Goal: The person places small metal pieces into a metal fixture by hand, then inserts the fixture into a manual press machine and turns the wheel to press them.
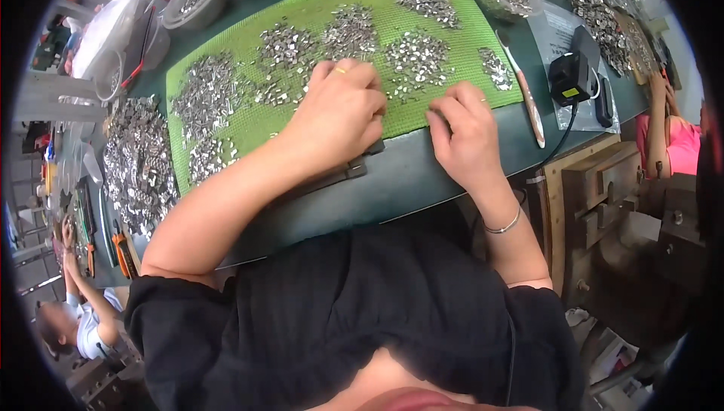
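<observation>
My left hand (pixel 339 113) reaches across the near part of a green textured mat (pixel 317 4), with its fingers curled down. Whatever is between those fingertips is hidden under the hand. Beneath its wrist, a dark metal bar or fixture (pixel 348 173) lies along the mat's near edge. My right hand (pixel 466 136) is a little to the right, at the same edge, its fingers bent and the thumb close to them; I cannot make out anything held. Piles of small shiny metal pieces (pixel 417 58) lie on the mat just beyond both hands, with more small pieces (pixel 207 94) at its left side.
A large heap of metal parts (pixel 139 162) is left of the mat, near orange-handled pliers (pixel 122 249). Plastic tubs (pixel 197 0) stand at the back. On the right are a long thin tool (pixel 524 94) and a black adapter (pixel 569 79) with a cord. Other people sit at both sides.
</observation>
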The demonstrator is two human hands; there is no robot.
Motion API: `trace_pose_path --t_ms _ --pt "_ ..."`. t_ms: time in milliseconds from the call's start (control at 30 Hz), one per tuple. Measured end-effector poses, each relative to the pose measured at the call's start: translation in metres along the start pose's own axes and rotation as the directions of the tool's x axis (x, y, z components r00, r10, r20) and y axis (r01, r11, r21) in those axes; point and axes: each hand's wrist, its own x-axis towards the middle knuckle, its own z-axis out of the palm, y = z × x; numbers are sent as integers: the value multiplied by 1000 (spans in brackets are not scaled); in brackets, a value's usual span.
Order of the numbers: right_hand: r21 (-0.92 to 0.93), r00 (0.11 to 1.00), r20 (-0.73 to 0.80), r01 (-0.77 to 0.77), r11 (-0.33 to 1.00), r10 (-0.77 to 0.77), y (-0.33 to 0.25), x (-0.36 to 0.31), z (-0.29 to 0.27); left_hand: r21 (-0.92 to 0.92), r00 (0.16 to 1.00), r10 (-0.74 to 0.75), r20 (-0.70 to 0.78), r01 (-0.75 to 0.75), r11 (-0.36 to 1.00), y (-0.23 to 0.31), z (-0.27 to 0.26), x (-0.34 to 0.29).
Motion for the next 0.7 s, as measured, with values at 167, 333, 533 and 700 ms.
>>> trace_pose_path --t_ms 167,333,533,700 --pt "-182 996 79 -24 983 39 -5 8 1 -32 994 110 -30 -110 993 -10 -3 1" --pt "-384 988 147 17 923 43 -9 8 3 165 955 290 61 -296 941 -7 -13 -5" --pt "-239 986 155 94 966 -57 -21 9 7 201 988 138 -65 -123 972 -7 -17 -24" --pt "235 934 204 246 941 -295 -60 4 33 -128 970 -243 -6 241 962 12 -39 -77"
